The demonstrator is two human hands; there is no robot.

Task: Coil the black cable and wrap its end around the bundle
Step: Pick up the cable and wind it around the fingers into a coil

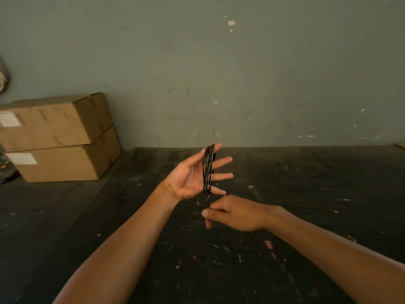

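Observation:
The black cable [208, 170] is wound in several loops around the spread fingers of my left hand [192, 176], which is raised palm up above the dark table [306, 183]. One strand drops from the loops, below the little finger, into my right hand [232, 213]. My right hand sits just under the left one and pinches that strand between thumb and fingers. The rest of the cable past the right hand is hard to make out against the dark surface.
Two stacked cardboard boxes [59, 137] stand at the back left of the table against a grey-green wall [219, 73]. Small scraps and paint flecks [268, 243] litter the table surface near my right forearm.

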